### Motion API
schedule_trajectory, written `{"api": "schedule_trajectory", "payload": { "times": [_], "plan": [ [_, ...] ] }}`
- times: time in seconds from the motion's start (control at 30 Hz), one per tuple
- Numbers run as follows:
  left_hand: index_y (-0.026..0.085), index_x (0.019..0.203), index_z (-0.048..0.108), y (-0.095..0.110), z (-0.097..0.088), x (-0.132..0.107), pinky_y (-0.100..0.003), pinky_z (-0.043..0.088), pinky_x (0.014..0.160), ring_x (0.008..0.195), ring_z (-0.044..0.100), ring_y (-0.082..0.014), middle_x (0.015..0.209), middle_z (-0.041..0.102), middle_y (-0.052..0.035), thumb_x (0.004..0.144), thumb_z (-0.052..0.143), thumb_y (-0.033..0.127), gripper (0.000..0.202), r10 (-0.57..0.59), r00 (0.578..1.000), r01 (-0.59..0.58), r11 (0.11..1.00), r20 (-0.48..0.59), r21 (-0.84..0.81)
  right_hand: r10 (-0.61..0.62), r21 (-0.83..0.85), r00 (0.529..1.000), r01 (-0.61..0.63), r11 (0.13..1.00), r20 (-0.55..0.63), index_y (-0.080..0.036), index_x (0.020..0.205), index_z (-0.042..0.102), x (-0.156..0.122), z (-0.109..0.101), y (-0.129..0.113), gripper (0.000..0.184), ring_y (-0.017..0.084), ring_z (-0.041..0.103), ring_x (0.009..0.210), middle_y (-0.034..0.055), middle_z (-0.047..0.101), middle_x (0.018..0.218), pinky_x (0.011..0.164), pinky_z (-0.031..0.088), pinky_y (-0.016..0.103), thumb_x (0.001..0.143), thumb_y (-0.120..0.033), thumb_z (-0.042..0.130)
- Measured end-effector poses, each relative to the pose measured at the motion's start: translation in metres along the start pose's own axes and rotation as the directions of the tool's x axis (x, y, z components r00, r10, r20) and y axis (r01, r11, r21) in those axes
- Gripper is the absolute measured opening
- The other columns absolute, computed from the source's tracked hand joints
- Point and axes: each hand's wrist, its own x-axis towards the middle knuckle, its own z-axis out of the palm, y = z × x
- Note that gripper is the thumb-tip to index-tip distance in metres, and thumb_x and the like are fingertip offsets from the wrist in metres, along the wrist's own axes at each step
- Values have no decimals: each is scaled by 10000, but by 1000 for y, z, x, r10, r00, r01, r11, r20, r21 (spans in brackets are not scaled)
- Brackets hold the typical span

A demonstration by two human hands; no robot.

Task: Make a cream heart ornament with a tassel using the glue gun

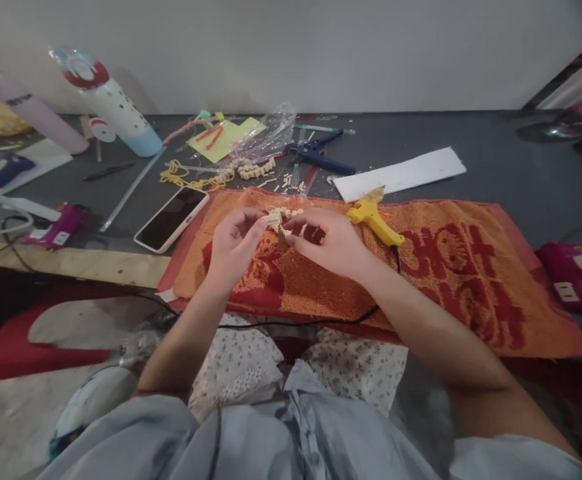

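Observation:
My left hand [235,240] pinches a small cream ridged piece [271,219] between thumb and fingertips, above the orange towel [321,287]. Close on its right, my right hand [328,240] is closed, its fingertips beside a thin brownish sliver [281,239] that hangs at the end of the cream piece. Which hand bears the sliver cannot be made out. Behind the fingertips lie more small cream bits [293,212], partly hidden by the hands. To the right of my right hand, a yellow glue gun [375,217] rests on the towel, its black cord running down.
A phone [171,219] lies left of the towel. Behind it are blue pliers [321,157], yellow cord [175,175], cream scraps [255,169], clear plastic wrap [275,133] and a white strip [401,175]. Bottles [113,107] stand back left; purple power sockets [55,227] sit at the left.

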Motion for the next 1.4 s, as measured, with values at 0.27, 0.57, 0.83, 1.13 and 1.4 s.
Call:
{"api": "schedule_trajectory", "payload": {
  "times": [0.27,0.57,0.83,1.13,1.4],
  "plan": [
    [203,862,670,1,23,-27,-229,513,772,789,650,-103,838,699,-3,788,730,444,259,-75,979,32,974,-189,-224,-78,58,995,81,995,-59,-189,891,705,-5,7,-2,214,150,604,761,51,687,899,617,487,275,795,-380,711],
    [233,877,656,-5,33,-43,-197,521,642,795,654,-96,874,698,14,735,773,472,301,-276,957,194,831,-83,-522,-296,-88,926,284,955,-233,-216,946,671,-13,1,-16,178,145,593,716,52,680,919,608,504,298,821,-341,692],
    [248,873,669,-1,40,-50,-182,506,628,723,626,-77,795,666,32,709,798,464,301,-309,950,229,776,-38,-588,-519,-301,818,444,844,-248,-268,945,654,-19,-1,-21,102,203,659,799,56,692,883,700,562,365,846,-251,668],
    [247,819,712,8,52,-54,-138,505,660,726,635,-50,821,694,53,647,857,397,270,-372,928,261,639,6,-724,-577,-451,788,444,775,-216,-318,926,644,-23,-3,-20,48,175,662,728,21,684,837,643,562,319,881,-301,643],
    [237,816,697,17,57,-59,-154,476,587,643,591,-50,761,665,56,657,851,385,267,-382,920,309,570,87,-762,-687,-427,644,545,721,-337,-251,978,602,-17,1,-19,200,151,681,737,20,686,826,643,594,270,819,-176,697]
  ]
}}
